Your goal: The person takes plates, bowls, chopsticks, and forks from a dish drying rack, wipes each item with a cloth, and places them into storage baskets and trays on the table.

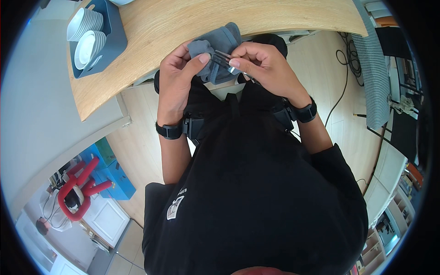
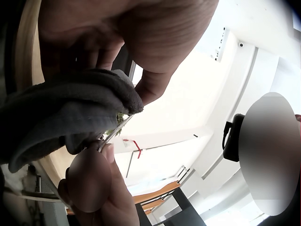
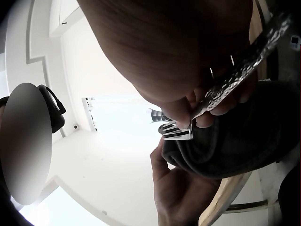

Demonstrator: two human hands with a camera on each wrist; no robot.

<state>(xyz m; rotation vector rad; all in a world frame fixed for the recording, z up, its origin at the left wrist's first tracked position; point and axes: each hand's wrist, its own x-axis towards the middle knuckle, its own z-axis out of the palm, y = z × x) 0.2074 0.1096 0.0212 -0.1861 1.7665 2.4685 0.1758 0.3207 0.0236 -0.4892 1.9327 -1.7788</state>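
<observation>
My left hand grips a folded grey cloth at its near left edge, thumb on top. Between the thumb and fingers of my right hand is a metal fork with a hammered handle, its tines toward the cloth. In the right wrist view the handle runs back under the palm and the tines lie against the cloth's edge. Both hands are close together over the lap, just off the table's front edge. Part of the cloth hides the left fingers in the head view.
A wooden table curves across the front. On its left stands a blue-grey bin with stacked white bowls inside. Black cables lie on the floor at right, beside a checked cloth cover. Blue boxes stand at lower left.
</observation>
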